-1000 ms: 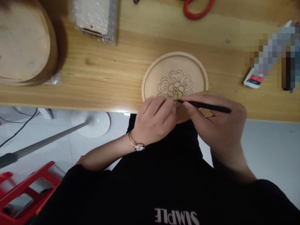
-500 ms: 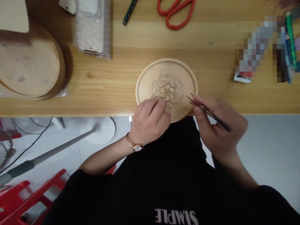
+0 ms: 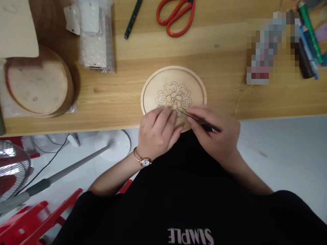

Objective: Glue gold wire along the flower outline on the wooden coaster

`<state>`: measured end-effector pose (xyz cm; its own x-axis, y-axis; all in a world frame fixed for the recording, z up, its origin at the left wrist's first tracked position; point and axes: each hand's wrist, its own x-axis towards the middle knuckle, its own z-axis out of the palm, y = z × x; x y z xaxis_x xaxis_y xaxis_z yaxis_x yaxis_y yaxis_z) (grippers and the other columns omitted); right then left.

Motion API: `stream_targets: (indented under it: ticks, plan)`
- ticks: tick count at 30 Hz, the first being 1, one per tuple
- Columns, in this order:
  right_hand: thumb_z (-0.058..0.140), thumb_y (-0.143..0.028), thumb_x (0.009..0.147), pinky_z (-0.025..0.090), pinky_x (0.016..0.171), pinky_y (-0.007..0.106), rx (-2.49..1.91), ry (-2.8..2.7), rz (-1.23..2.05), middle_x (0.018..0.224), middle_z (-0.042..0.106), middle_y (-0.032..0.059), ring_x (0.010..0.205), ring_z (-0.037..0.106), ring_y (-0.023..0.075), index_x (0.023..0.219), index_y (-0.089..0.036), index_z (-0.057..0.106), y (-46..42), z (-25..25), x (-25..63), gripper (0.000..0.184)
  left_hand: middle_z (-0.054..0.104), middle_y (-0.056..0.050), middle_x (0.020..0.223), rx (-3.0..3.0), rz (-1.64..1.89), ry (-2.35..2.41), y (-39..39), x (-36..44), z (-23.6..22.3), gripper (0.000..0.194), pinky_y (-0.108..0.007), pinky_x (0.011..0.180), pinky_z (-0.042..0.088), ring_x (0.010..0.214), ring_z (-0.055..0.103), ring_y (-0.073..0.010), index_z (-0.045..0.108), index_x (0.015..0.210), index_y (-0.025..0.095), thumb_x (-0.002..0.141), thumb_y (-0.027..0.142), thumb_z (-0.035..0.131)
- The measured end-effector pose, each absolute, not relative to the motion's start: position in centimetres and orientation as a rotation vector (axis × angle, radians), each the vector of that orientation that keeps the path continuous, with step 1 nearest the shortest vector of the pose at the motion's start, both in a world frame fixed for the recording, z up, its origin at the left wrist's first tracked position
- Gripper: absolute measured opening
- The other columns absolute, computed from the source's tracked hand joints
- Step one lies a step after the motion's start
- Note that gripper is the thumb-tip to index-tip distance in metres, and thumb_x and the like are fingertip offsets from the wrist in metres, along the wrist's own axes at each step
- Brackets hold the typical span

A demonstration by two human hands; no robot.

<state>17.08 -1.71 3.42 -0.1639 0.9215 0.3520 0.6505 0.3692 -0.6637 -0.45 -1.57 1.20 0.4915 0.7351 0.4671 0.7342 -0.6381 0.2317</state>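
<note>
A round pale wooden plate [image 3: 150, 79] with a raised rim lies at the table's front edge, jutting slightly past it. A flower drawn in dark outlines [image 3: 174, 98] fills its middle. My left hand [image 3: 157, 131] rests over the plate's lower left part, fingers bent lightly onto the surface and thumb apart; anything under the fingertips is hidden. In my right hand [image 3: 217, 131] is a pair of dark, slim tweezers [image 3: 201, 120], held like a pen. Their tips are at the flower's lower petals, close beside my left fingertips.
Red-handled scissors [image 3: 176, 29] and a dark pencil [image 3: 133, 20] lie behind the plate. At left are a round wooden piece [image 3: 35, 85] and a bubble-wrapped pack [image 3: 95, 51]. Pens [image 3: 310, 32] lie at far right, and a thin golden strand [image 3: 237, 102] near the front edge.
My right hand has moved left with the tweezers, from beyond the plate's right rim to the flower. My left fingers have spread slightly. The whole view has shifted a little.
</note>
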Motion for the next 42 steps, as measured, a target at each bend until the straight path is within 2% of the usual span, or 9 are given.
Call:
stream_targets:
  ticks: [23, 29, 34, 38, 42]
  plan:
    - [0.065, -0.01, 0.082, 0.059, 0.082, 0.027, -1.315, -1.953, 0.425, 0.094, 0.073, 0.0059, 0.088, 0.069, 0.0143, 0.095, -0.015, 0.07, -1.1, 3.5, 16.7, 0.015, 0.071, -0.015, 0.101, 2.699, 0.905, 1.367, -1.7, -0.3, 0.9, 0.032, -0.04, 0.081, 0.052, 0.095, 0.061, -0.0278, 0.065, 0.106, 0.002, 0.086, 0.027, 0.061]
    - [0.066, -0.009, 0.081, 0.059, 0.081, 0.027, -1.348, -1.962, 0.393, 0.093, 0.074, 0.0049, 0.086, 0.07, 0.0154, 0.094, -0.019, 0.07, -1.1, 3.7, 16.4, 0.017, 0.07, -0.014, 0.102, 2.674, 0.915, 1.382, -1.8, -0.2, 0.8, 0.032, -0.04, 0.082, 0.052, 0.097, 0.061, -0.027, 0.064, 0.108, 0.003, 0.087, 0.026, 0.06]
    - [0.066, -0.01, 0.081, 0.06, 0.078, 0.03, -1.359, -1.978, 0.358, 0.093, 0.074, 0.0034, 0.085, 0.07, 0.0168, 0.098, -0.022, 0.069, -1.3, 4.0, 16.4, 0.022, 0.07, -0.014, 0.102, 2.677, 0.919, 1.378, -1.8, -0.3, 0.7, 0.031, -0.039, 0.082, 0.052, 0.096, 0.061, -0.0269, 0.064, 0.108, 0.003, 0.084, 0.024, 0.063]
    - [0.066, -0.009, 0.08, 0.06, 0.077, 0.032, -1.367, -1.982, 0.353, 0.094, 0.074, 0.0012, 0.085, 0.071, 0.0178, 0.099, -0.026, 0.068, -1.2, 4.2, 16.6, 0.025, 0.069, -0.013, 0.105, 2.653, 0.908, 1.372, -1.9, -0.3, 0.6, 0.032, -0.041, 0.081, 0.052, 0.099, 0.061, -0.0269, 0.061, 0.114, 0.008, 0.087, 0.024, 0.059]
    - [0.066, -0.01, 0.08, 0.06, 0.077, 0.03, -1.366, -1.967, 0.396, 0.092, 0.074, 0.0019, 0.084, 0.071, 0.0165, 0.096, -0.023, 0.069, -1.1, 4.2, 16.5, 0.021, 0.068, -0.014, 0.109, 2.648, 0.895, 1.352, -2.0, -0.4, 0.5, 0.035, -0.042, 0.083, 0.052, 0.102, 0.061, -0.027, 0.058, 0.12, 0.009, 0.088, 0.023, 0.056]
